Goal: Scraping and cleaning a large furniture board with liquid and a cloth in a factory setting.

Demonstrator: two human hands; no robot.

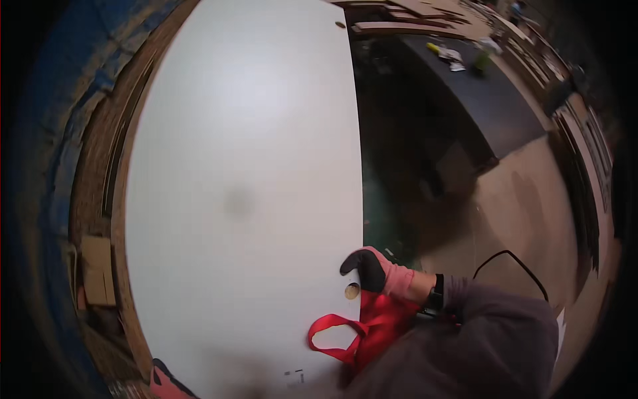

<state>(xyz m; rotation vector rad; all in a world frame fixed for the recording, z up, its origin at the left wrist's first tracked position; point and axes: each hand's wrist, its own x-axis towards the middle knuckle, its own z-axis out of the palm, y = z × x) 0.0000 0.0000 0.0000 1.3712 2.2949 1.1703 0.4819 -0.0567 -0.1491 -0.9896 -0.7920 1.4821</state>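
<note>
A long white panel [252,146] stretches away from me, with a round hole [351,291] close to its right edge and a smaller one [340,25] at the far end. Just beyond the nearer hole, my right hand [373,271], in a pink and black glove, grips that edge, thumb on top and fingers out of sight below. At the lower left corner, my left hand [166,382], gloved alike, is closed on the opposite edge and partly cut off by the picture. A red fabric bag [389,326] lies against my front, its strap loop over the panel.
Brown boards [100,173] run along the left side beside a cardboard piece [98,271]. To the right stands a dark table [495,100] with small items on it. Stacked strips [585,166] line the far right, and a black cable [512,256] curves near my elbow.
</note>
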